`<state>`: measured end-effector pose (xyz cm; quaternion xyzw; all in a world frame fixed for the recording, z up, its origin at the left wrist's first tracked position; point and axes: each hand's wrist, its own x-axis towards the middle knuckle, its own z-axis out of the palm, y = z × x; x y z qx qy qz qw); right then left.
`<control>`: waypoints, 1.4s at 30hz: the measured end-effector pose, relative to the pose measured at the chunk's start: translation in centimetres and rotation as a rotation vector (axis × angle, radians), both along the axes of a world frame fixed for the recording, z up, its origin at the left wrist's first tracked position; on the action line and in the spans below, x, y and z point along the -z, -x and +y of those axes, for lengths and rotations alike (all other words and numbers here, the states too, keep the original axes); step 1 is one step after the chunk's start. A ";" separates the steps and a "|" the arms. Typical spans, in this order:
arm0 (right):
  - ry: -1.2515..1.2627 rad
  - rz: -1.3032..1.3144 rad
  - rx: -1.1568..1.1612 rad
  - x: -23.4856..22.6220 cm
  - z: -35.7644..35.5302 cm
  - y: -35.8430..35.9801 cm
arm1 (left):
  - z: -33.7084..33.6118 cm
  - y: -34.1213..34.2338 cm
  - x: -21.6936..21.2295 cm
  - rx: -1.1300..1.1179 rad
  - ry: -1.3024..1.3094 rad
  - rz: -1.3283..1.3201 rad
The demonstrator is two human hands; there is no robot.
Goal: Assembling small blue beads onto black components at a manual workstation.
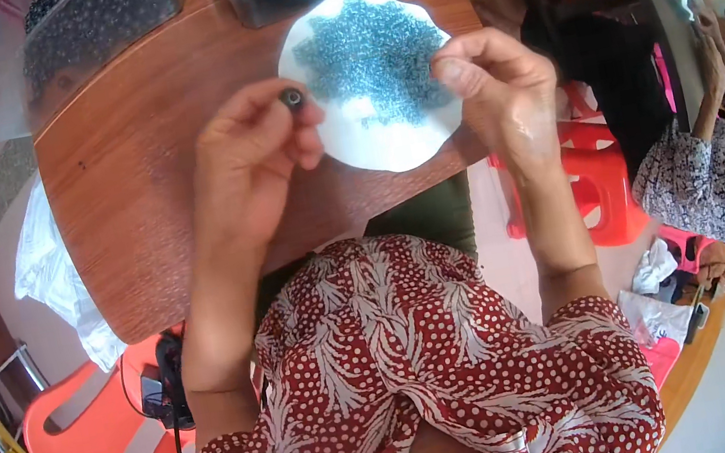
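A white paper plate [386,140] lies on the brown wooden table [139,169], with a heap of small blue-grey beads [372,48] on it. My left hand [257,153] is at the plate's left rim, its fingers closed on a small dark bead-like object [292,98] held at the fingertips. My right hand [498,86] is at the plate's right rim with thumb and forefinger pinched together near the beads; what they pinch is too small to see. Both forearms come up from my lap, over a red patterned garment.
Clear plastic bags of dark beads [103,20] lie at the table's far edge. An orange plastic chair [79,432] stands at lower left and a red stool [602,184] at right. Another person in a patterned shirt [717,174] sits at far right.
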<state>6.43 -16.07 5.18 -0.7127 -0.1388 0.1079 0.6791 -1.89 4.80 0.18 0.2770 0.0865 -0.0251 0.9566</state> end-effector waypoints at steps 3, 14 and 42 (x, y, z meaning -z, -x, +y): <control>0.209 -0.131 0.026 -0.8 -0.7 0.1 | 0.9 -0.7 -1.0 -0.045 -0.056 -0.061; 0.494 -0.757 -0.070 -8.7 3.9 -5.6 | 1.3 -1.3 1.0 0.018 0.028 0.039; 0.664 -0.827 -0.779 2.1 19.4 -19.0 | 2.6 -2.9 3.5 0.029 0.044 -0.064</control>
